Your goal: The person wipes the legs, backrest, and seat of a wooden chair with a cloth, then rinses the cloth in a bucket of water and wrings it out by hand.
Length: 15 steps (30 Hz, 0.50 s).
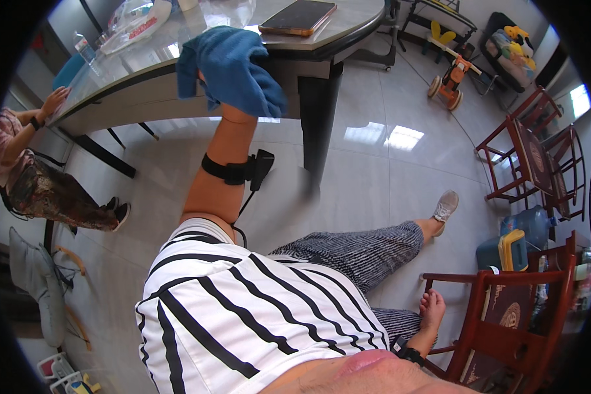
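A blue cloth (239,69) drapes over my left hand (234,112) at the near edge of the glossy-topped table (143,69). The cloth hides most of the fingers; the hand grips it, and folds hang past the table's edge. A black strap with a small device is on that forearm. Just right of the cloth, a smartphone (298,17) with an orange edge lies on the tabletop. My right hand (432,305) hangs low at the right, loosely curled with nothing in it, beside the armrest of a red wooden chair (517,335). A black band is on its wrist.
A clear plastic bag (138,27) with red contents and a plastic bottle (83,47) stand on the table's left part. Another person (17,157) stands at the far left, a hand on the table. A child's ride-on toy (454,79), more chairs and a water jug (527,226) are at right.
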Motion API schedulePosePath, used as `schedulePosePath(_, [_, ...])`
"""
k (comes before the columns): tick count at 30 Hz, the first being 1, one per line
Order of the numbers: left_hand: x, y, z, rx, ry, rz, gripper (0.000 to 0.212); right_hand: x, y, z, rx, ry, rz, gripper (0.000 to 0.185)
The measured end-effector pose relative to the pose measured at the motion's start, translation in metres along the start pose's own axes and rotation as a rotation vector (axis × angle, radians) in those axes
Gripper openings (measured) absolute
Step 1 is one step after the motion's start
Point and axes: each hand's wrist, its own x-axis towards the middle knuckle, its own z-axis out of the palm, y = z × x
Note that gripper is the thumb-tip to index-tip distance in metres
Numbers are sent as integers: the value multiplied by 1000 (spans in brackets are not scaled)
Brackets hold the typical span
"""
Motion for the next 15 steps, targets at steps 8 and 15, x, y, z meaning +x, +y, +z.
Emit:
schedulePosePath(8, [-18, 30, 23, -141, 53, 70, 35, 3, 15, -4, -89, -35, -24, 20])
schedulePosePath(15, [-21, 63, 64, -353, -67, 21, 37, 9, 21, -5, -96, -72, -25, 17])
